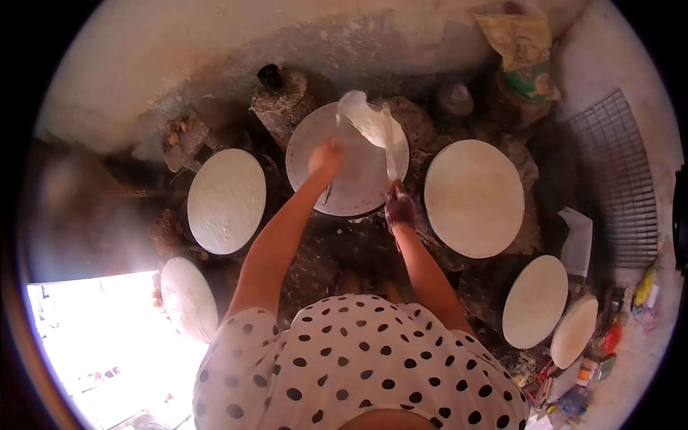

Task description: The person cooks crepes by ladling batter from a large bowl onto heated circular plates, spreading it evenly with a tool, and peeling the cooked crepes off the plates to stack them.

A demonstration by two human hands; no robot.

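The right hand (400,206) is clasping a long, pale, flat stick (390,147), supporting a thin white sheet (364,120), needing steadiness; the left hand (327,159) is blurring, grip unclear.

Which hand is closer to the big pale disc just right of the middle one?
The right hand: it grips a long flat stick just left of that pale disc. The left hand is farther away, over the middle disc's left half.
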